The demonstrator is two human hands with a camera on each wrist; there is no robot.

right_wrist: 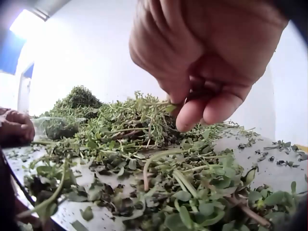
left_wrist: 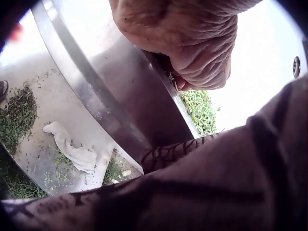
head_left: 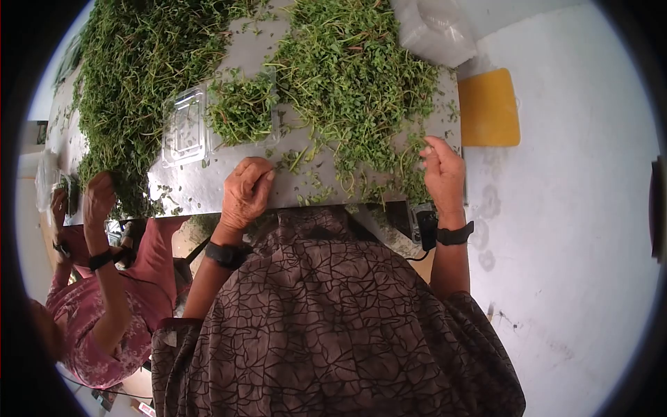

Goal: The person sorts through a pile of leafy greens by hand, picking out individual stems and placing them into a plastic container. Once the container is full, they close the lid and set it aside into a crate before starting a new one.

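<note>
Curled, with the thumb against the fingers, my left hand (head_left: 246, 191) is over the table's near edge, just below a clear plastic box (head_left: 186, 128) with green sprigs (head_left: 243, 111) in its right half. Its palm side (left_wrist: 192, 43) fills the top of the left wrist view; whether the fingers hold anything is hidden. My right hand (head_left: 443, 174) is at the right edge of the large leafy heap (head_left: 354, 76). In the right wrist view that hand (right_wrist: 207, 62) pinches a thin green sprig (right_wrist: 156, 105) between thumb and fingers, above loose stems and leaves (right_wrist: 192, 192).
Another big green heap (head_left: 153, 69) covers the table's left side. Stacked clear boxes (head_left: 438, 31) stand at the back right, near a yellow stool (head_left: 490, 108). At the left sits another person (head_left: 104, 313) with hands at the table. A white cloth (left_wrist: 72, 149) lies below the table's edge.
</note>
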